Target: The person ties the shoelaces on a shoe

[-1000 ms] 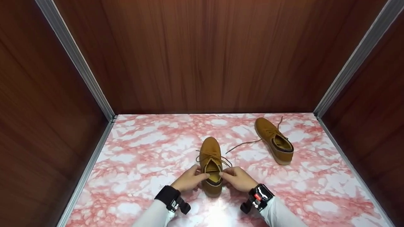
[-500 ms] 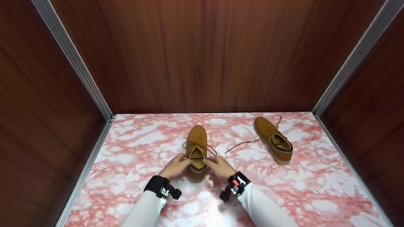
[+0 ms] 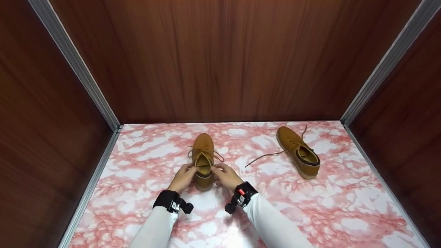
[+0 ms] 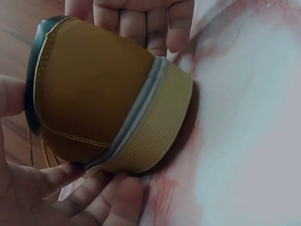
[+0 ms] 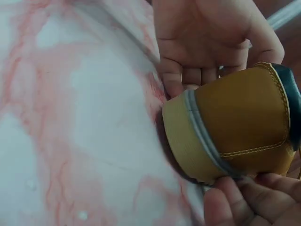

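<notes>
A tan lace-up shoe (image 3: 203, 141) stands left of the middle in the head view, toe pointing away and heel toward me. My left hand (image 3: 182, 177) grips its left side, thumb over the collar and fingers low along the sole. On the opposite side my right hand (image 3: 227, 176) holds it the same way. Its brown lace is tied, with loops spreading to both sides. Both wrist views look at the heel: a dark collar, yellow stitching, a grey band and a ridged pale sole (image 4: 155, 127). Fingers of both hands (image 5: 235, 200) lie at the sole's edges.
A second tan shoe (image 3: 298, 151) rests at the right, angled, its lace ends (image 3: 263, 157) loose and trailing on the table. The pink-and-white marbled tabletop (image 3: 344, 193) is bounded by brown wood-grain panels (image 3: 220, 62) with grey metal strips (image 3: 79, 62) at the corners.
Both hands have moved the gripped shoe leftward and away from me across the tabletop. The second shoe has stayed where it was.
</notes>
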Motion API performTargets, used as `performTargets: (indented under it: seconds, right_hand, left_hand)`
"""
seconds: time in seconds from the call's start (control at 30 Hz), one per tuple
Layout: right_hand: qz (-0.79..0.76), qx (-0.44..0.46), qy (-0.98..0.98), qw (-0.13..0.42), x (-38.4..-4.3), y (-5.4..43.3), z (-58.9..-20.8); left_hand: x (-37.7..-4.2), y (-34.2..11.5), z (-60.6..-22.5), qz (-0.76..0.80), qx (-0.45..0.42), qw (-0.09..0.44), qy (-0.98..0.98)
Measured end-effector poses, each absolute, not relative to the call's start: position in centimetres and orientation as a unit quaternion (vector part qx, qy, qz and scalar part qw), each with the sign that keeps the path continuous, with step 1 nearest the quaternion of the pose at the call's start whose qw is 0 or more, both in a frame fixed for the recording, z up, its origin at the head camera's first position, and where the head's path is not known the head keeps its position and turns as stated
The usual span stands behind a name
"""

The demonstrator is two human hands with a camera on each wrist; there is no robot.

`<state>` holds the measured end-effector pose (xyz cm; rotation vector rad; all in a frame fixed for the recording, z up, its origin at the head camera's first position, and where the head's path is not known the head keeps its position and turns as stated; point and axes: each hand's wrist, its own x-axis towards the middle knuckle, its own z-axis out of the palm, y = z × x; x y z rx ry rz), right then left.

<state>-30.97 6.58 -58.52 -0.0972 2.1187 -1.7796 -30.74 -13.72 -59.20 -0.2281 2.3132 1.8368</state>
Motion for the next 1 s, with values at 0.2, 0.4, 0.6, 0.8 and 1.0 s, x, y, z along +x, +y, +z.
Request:
performTargets:
  seconds: [0.2,0.4,0.6,0.8,1.0]
  right_hand:
    - [-0.667,-0.051,0.718,0.195,-31.1,5.1,-58.6]
    - [-0.723,-0.046,0.653,0.218,-31.6,4.0,-58.5]
    - [-0.739,-0.070,0.628,0.232,-31.6,3.6,-58.8]
    - [-0.726,-0.089,0.641,0.232,-31.4,3.5,-58.7]
    - [-0.697,-0.071,0.677,0.227,-31.3,3.5,-58.3]
  left_hand:
    - [-31.3,-14.5,-59.6,0.602,-0.095,0.045,0.791]
    - [-31.7,-14.7,-59.9,0.595,-0.112,0.009,0.796]
    - [-31.3,-14.4,-60.4,0.597,-0.120,0.003,0.793]
    - [-30.6,-14.3,-61.0,0.627,-0.099,0.005,0.772]
    - [-30.4,-14.0,-61.0,0.671,-0.059,0.028,0.739]
